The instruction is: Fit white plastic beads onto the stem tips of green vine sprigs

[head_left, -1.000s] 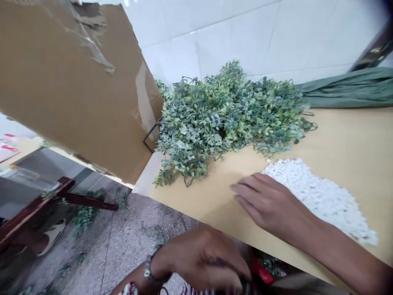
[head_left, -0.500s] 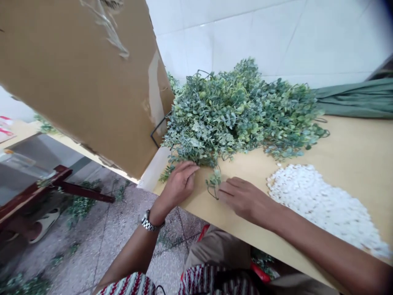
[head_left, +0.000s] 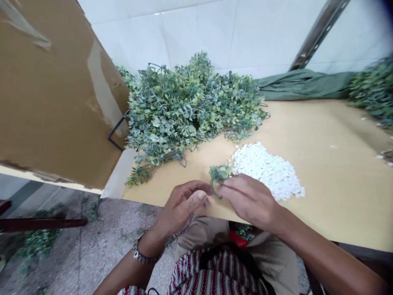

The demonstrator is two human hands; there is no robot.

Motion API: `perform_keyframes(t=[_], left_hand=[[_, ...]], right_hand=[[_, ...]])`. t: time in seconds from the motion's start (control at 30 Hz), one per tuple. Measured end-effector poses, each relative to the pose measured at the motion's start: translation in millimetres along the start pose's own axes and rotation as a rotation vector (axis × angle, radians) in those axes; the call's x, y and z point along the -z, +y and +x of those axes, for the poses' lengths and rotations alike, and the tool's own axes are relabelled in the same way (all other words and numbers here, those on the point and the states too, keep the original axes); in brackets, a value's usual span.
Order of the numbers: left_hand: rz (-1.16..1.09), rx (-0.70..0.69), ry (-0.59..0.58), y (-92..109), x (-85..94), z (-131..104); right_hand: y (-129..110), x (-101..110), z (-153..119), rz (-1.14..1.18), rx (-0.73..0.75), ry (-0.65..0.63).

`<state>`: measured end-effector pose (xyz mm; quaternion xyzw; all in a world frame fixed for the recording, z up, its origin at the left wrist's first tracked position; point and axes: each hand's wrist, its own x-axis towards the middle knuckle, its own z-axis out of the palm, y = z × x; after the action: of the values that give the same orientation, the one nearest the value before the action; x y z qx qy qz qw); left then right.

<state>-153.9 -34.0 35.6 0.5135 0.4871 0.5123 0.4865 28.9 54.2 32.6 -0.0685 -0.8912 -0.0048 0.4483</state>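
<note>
My right hand (head_left: 250, 198) is closed on a small green leafy sprig (head_left: 218, 174), whose thin stem curves down in a loop. My left hand (head_left: 184, 205) is just left of the sprig, with its fingers apart and nothing visible in them. Behind both hands lies a large heap of artificial greenery (head_left: 190, 106). A pile of small white pieces (head_left: 267, 168) spreads on the table (head_left: 331, 184) beyond my right hand.
A tall cardboard box (head_left: 55, 102) rises at the left. Green cloth (head_left: 303, 84) lies along the tiled wall, with more greenery (head_left: 376, 90) at the far right. Leafy scraps (head_left: 39, 241) lie on the floor.
The view has shifted to the right. The right hand has lifted the sprig off the table, and the left hand has moved away from the heap toward the table's front edge.
</note>
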Motion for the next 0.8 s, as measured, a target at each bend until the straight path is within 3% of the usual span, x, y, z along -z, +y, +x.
perform_keyframes(t=[0.07, 0.13, 0.3, 0.47, 0.67, 0.8], left_hand=[[-0.375, 0.144, -0.103, 1.3, -20.5, 4.1], [-0.613, 0.257, -0.064, -1.6, -35.6, 9.3], [-0.806, 0.407, 0.085, -7.6, -54.9, 15.7], [-0.724, 0.329, 0.122, -14.0, -69.6, 14.7], [-0.397, 0.134, 0.005, -36.9, -74.8, 10.7], [-0.163, 0.022, -0.081, -34.9, -74.2, 9.4]], right_hand=[[-8.0, 7.8, -1.4, -0.079, 0.128, -0.092], [-14.0, 12.5, -5.2, -0.125, 0.185, -0.163], [-23.7, 18.5, -23.2, -0.193, 0.151, -0.209], [-34.0, 25.9, -41.6, -0.088, 0.044, -0.164], [-48.0, 42.4, -59.9, 0.101, -0.288, 0.128], [-46.3, 53.7, -59.8, 0.12, -0.508, 0.22]])
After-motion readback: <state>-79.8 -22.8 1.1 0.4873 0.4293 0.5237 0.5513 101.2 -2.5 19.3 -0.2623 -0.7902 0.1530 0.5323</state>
